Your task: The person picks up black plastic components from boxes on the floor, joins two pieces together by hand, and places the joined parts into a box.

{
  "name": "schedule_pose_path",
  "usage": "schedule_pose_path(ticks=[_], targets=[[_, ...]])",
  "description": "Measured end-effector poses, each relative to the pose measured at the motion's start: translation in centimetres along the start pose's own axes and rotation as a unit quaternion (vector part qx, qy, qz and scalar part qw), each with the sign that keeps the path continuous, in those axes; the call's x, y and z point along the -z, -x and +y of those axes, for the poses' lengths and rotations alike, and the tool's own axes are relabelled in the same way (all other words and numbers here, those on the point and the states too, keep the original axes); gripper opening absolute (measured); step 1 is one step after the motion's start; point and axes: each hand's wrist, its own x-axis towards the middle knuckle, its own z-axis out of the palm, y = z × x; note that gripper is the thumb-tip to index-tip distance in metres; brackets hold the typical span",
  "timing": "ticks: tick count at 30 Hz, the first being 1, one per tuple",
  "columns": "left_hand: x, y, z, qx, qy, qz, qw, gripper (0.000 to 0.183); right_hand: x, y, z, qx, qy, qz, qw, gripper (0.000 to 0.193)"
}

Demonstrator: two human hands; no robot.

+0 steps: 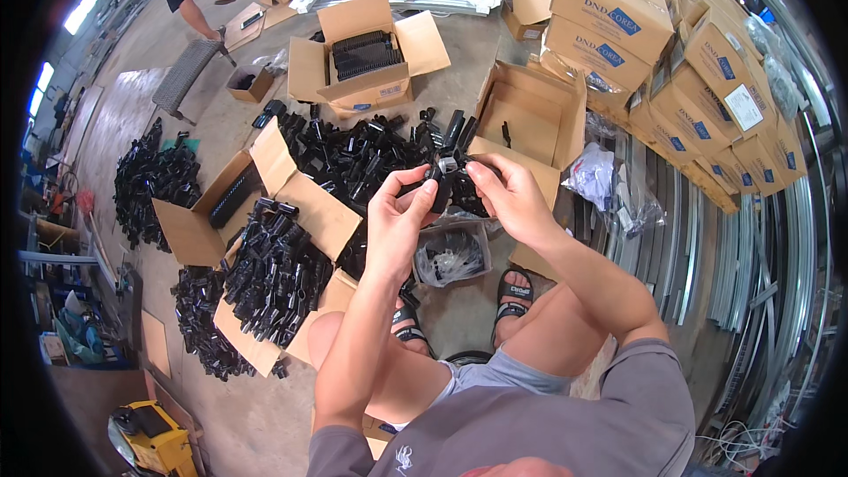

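Both my hands are raised in front of me over a heap of black parts [349,150]. Between my left hand [396,216] and my right hand [515,199] is a small black part with a silvery metal piece [448,164] on it. The left thumb and fingers pinch its near left side. From the right, my other hand's fingertips close on it. Its exact kind is too small to make out. Below it, a clear plastic bag lies in a small box [452,253] between my feet.
An open carton [375,79] of stacked black pieces stands ahead. Another carton [539,115] is open to its right. More black parts [278,269] spill over a carton at left. Stacked cartons [609,26] and long metal profiles [698,256] line the right. Another person's leg [199,18] shows far left.
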Motion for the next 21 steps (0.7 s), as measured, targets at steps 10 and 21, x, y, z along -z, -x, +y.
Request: schedule_pose_path(ticks=[10, 21], targets=[[-0.5, 0.1, -0.4, 0.084, 0.072, 0.005, 0.994, 0.028, -0.1, 0.7, -1.5, 0.095, 0.199, 0.098, 0.970, 0.046], [-1.2, 0.2, -0.8, 0.111, 0.106, -0.011, 0.988, 0.029, 0.3, 0.8, -2.1, 0.082, 0.268, 0.118, 0.953, 0.052]])
